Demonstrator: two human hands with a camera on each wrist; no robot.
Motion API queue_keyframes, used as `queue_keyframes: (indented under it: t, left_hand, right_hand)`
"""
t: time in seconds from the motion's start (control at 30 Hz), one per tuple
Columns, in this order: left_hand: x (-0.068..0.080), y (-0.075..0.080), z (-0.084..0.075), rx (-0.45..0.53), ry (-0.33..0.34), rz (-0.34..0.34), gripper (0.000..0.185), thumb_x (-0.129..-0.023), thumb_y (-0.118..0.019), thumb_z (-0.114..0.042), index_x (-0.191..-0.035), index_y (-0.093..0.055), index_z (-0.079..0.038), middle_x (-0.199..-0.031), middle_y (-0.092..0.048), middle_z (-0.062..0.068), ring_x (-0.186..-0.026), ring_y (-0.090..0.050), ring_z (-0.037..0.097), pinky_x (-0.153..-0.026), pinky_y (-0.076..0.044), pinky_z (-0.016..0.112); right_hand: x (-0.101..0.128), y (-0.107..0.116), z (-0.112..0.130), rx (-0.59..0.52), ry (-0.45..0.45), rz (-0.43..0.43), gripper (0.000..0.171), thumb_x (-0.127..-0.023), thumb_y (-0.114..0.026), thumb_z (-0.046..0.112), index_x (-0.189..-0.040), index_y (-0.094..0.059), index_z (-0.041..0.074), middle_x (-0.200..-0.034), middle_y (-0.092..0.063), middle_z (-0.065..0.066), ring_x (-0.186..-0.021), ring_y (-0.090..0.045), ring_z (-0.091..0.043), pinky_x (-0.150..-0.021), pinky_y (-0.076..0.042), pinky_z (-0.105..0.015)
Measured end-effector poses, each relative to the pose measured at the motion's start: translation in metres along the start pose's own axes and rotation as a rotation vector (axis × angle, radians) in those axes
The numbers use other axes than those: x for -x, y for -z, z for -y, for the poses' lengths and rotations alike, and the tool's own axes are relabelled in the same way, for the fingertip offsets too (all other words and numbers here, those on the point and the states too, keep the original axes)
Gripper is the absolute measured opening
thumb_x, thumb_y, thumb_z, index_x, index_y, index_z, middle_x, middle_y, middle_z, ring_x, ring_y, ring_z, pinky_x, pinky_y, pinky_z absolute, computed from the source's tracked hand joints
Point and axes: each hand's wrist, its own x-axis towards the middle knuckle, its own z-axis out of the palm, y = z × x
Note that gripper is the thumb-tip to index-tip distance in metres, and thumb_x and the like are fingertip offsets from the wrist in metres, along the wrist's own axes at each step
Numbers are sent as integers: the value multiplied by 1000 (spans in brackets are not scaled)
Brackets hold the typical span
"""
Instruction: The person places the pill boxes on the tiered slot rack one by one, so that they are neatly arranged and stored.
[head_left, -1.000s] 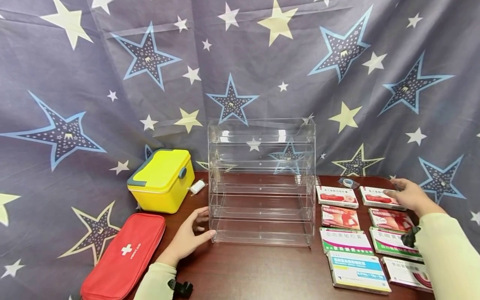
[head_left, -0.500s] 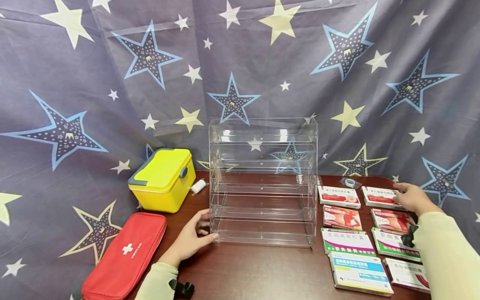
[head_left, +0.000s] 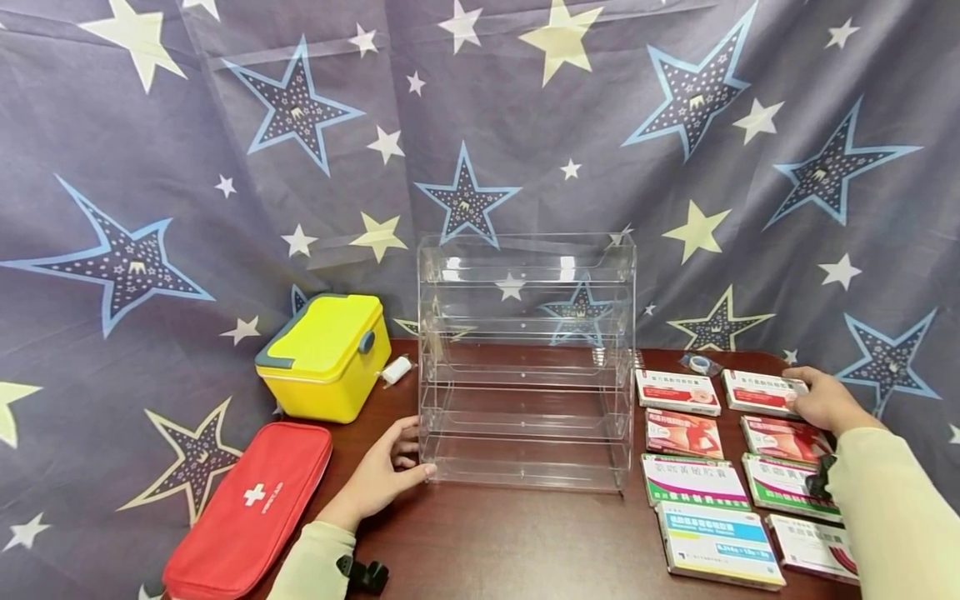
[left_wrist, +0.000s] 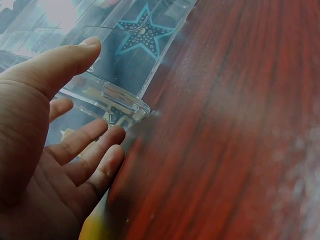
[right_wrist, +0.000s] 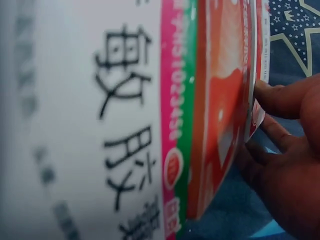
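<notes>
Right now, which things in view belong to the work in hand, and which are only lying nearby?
Seems part of the work:
right hand, pinching the back-right red-and-white medicine box
clear tiered rack, left hand at its lower left
probably the seven other medicine boxes

Seems just lying about:
red first-aid pouch
yellow lidded box
wrapped white roll
bagged tape roll

R fingers (right_wrist: 277, 134) on red/wht box (right_wrist: 259, 52), orng box (right_wrist: 220, 95) nearer
</notes>
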Motion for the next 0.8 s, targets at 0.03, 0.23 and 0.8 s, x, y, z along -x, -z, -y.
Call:
queue_keyframes:
  t: [0.03,0.23,0.8]
  left_hand:
    - [0,0,0,0,-2,0,73,-87,-89,-20,-149,-50,-19,-133,-64,15,-114,-65,30,-90,-55,39]
    - [0,0,2,1,6,5,72,-88,-88,-20,-149,-50,-17,-132,-64,15,-114,-64,31,-91,-55,40]
    - [1,-1,2,-8,23,18,69,-89,-87,-21,-148,-51,-18,-136,-62,13,-116,-64,28,-92,-54,37]
  right_hand:
    - [0,0,-1,4,3,-10,58,-89,-67,7,-138,-45,-13,-130,-41,-53,-113,-45,-64,-96,-37,-74]
    - [2,4,-1,16,-22,-26,71,-86,-76,13,-143,-42,-13,-130,-33,-55,-117,-39,-67,-99,-33,-77]
    - [13,8,-2,-37,-70,-143,55,-87,-78,8,-134,-54,-8,-117,-56,-42,-100,-53,-55,-83,-42,-69]
